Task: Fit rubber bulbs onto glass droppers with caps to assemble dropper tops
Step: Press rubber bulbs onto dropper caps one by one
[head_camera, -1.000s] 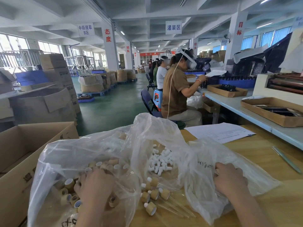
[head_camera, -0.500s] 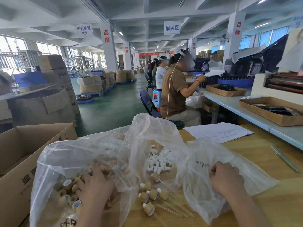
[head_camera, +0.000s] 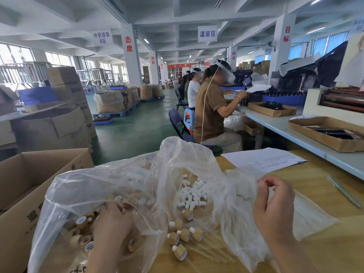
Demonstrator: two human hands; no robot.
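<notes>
Crumpled clear plastic bags [head_camera: 82,194] cover much of a wooden surface [head_camera: 325,243], with white rubber bulbs [head_camera: 192,196] heaped among them. Capped glass droppers [head_camera: 184,234] lie near its front edge. A printed sheet of paper [head_camera: 264,159] rests farther back, and a slender rod [head_camera: 343,191] at right.

Caps bag [head_camera: 78,194] lower left, beside the box [head_camera: 29,174] at the left edge; bulbs [head_camera: 192,196] centre, with assembled droppers [head_camera: 185,234] just below.
</notes>
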